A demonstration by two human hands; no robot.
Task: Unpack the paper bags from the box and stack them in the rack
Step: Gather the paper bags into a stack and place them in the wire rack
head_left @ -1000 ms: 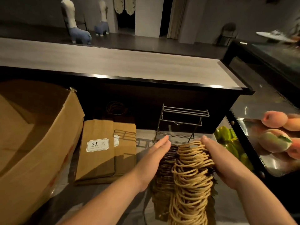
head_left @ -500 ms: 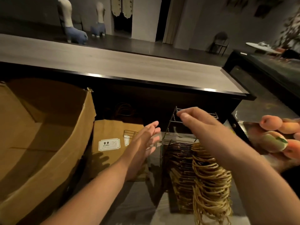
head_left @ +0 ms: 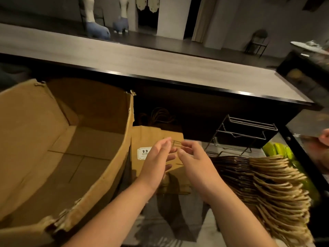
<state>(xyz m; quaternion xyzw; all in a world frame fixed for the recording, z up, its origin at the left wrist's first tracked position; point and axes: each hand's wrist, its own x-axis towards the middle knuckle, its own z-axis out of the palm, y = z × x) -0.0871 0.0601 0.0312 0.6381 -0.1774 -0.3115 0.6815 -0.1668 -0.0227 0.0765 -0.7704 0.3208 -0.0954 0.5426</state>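
While both hands hang close together above the flat paper bags, neither grips anything that I can make out. Left hand (head_left: 158,163): fingers straight, loosely together, palm turned toward the other hand. Right hand (head_left: 195,163): fingers gently curled, tips near the left fingertips, a narrow gap between the two hands. Whether either hand touches the bags under them, I cannot tell.

Directly beneath and beyond the hands lies a small stack of flat paper bags (head_left: 147,138), brown, with a white label (head_left: 143,153) reading "9.9" showing just left of the left hand. Twisted cord handles (head_left: 160,115) stick out at the stack's far end, in shadow.

Left of the left hand stands the cardboard box (head_left: 62,157), open; only bare cardboard floor and walls show in the visible part. Its near corner is torn and frayed.

Right of the right hand sits a dense row of paper bags with rope handles (head_left: 270,182), packed edge-on, handles fanned toward the right. Past that row, farther from the hands, stands the wire rack (head_left: 243,132), its upper tiers bare wire.

Beyond everything runs a long counter top (head_left: 142,63). At the far right, green bananas (head_left: 277,150) lie beside the bag row.
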